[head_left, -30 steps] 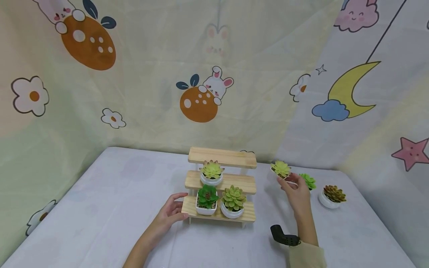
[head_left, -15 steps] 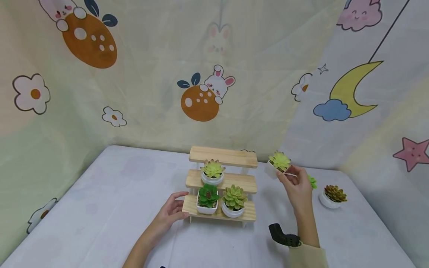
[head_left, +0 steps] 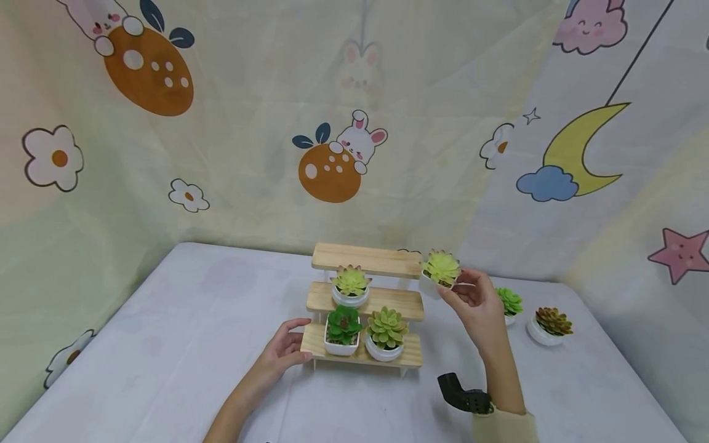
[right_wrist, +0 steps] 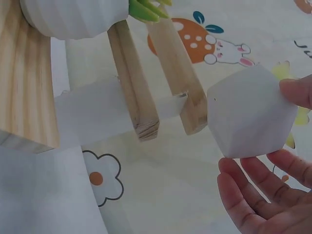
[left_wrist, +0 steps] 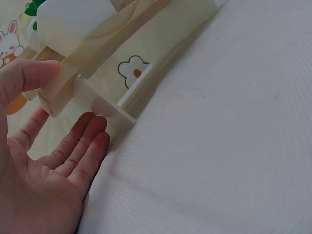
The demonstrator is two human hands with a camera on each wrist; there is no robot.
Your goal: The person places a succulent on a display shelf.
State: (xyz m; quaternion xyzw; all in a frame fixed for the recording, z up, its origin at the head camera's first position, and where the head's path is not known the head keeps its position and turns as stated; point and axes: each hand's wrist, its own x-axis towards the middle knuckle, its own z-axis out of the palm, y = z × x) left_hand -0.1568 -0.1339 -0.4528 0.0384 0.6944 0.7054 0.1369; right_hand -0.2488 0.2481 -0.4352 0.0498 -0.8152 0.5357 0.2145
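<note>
Nearest, the lowest shelf (head_left: 314, 344) is being pinched at its left end between thumb and a finger of the left hand (head_left: 277, 351), its other fingers being held close together below. Side by side on that shelf, a dark plant (head_left: 343, 329) and an olive plant (head_left: 386, 332) are being carried. Behind, a pink-tipped plant (head_left: 351, 284) is being borne by the middle shelf (head_left: 396, 301). Off to the right, a brown plant (head_left: 550, 326) and a bright plant (head_left: 509, 301) are being supported by the table (head_left: 221, 295). Farthest, just beside the top shelf (head_left: 365, 259), a lime plant (head_left: 441, 269) is being held aloft, its pot (right_wrist: 251, 117) pinched by thumb and fingertips of the right hand (head_left: 477, 307); contact with the shelf cannot be told. Three plants can be judged placed, one in hand, two left.
</note>
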